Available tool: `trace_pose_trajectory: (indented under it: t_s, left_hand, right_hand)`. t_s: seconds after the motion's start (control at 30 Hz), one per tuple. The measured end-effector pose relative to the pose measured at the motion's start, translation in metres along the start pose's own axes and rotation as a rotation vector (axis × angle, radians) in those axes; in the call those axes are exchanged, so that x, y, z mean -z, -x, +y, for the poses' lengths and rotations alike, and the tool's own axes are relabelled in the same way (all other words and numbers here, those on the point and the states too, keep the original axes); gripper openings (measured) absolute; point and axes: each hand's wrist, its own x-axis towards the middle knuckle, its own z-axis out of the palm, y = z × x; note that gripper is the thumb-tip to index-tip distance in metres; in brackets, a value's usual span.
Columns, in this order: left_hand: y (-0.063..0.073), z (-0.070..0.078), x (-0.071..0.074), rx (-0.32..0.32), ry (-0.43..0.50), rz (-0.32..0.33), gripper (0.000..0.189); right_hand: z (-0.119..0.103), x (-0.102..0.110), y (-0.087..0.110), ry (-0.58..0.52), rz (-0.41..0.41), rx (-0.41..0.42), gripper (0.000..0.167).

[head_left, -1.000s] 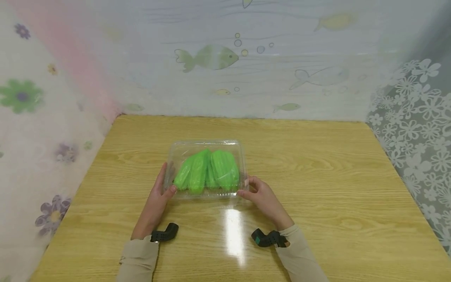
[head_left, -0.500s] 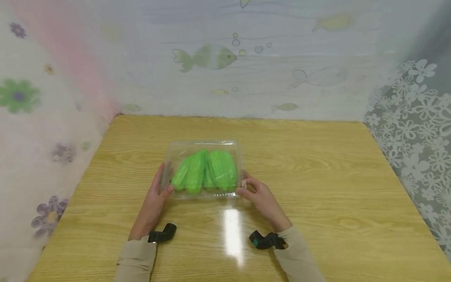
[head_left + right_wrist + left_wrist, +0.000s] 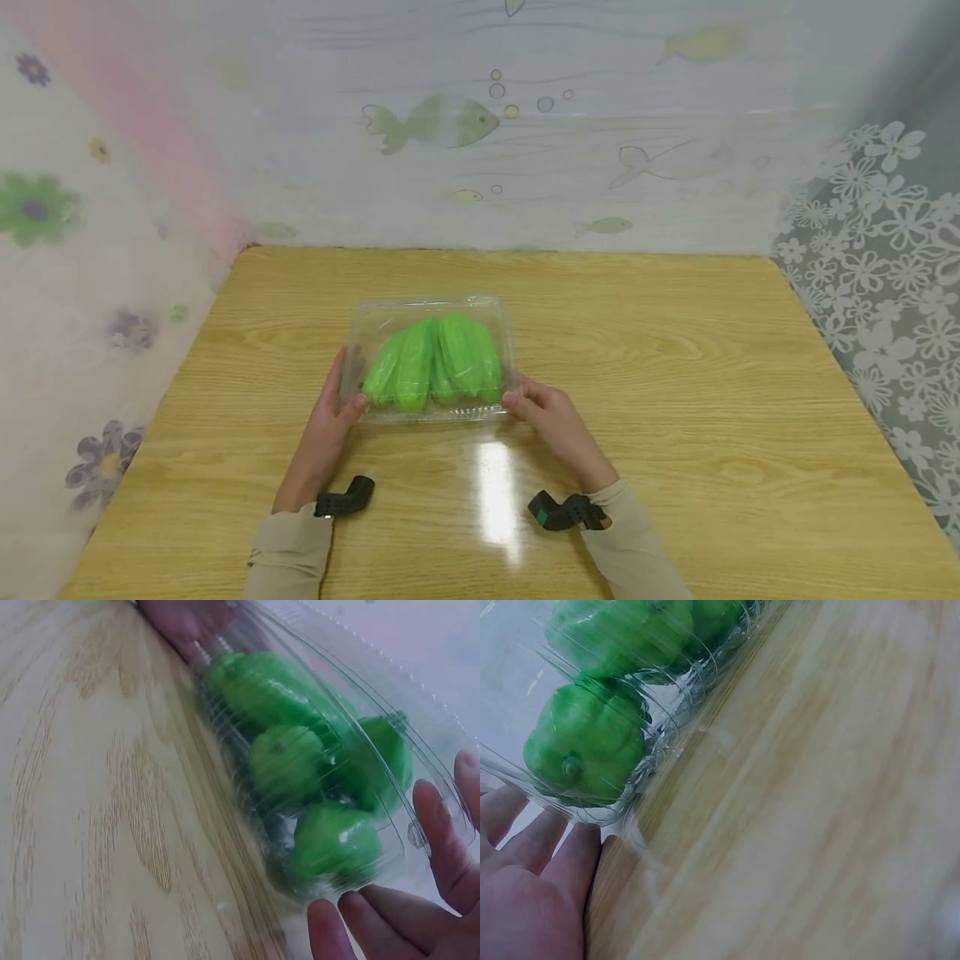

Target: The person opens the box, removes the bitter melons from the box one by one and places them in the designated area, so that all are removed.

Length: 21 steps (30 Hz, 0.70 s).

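Observation:
A clear plastic clamshell box (image 3: 429, 304) holds several bright green, lobed, gourd-like vegetables (image 3: 414, 362), with small stem nubs in the wrist views. My left hand (image 3: 327, 433) holds the box's near left corner, thumb at the front and fingers along the left side. In the left wrist view, its fingers (image 3: 536, 840) reach to the box end. My right hand (image 3: 558, 429) holds the near right corner, thumb on the front edge and the other fingers mostly hidden from the head view. In the right wrist view, those fingers (image 3: 442, 840) spread around the box end.
The box is over the left-centre of a wood-grain table (image 3: 675, 375). Behind stands a wall (image 3: 570, 167) painted with fish, with flower-patterned surfaces at both sides. A black camera mount (image 3: 345, 497) sits on the left wrist and another mount (image 3: 562, 510) on the right.
The right-hand fingers have closed in on the box's right end, and the box's right side has shifted slightly. The left hand keeps its place at the corner. The whole view drifts a little.

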Motion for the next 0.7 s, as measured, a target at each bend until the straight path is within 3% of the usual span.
trace_pose_trajectory:
  t_s: [0.2,0.5,0.7]
  left_hand:
    - [0.003,0.006,-0.001,0.008,-0.035,0.019,0.065]
    - [0.006,0.008,-0.002,0.026,-0.071,0.039,0.064]
    - [0.005,0.01,-0.002,0.029,-0.096,0.038,0.064]
  right_hand:
    - [0.021,0.002,-0.008,-0.017,-0.021,0.025,0.041]
    - [0.031,0.009,-0.011,-0.195,-0.069,0.161,0.042]
    - [0.032,0.011,-0.015,-0.201,-0.03,0.14,0.019]
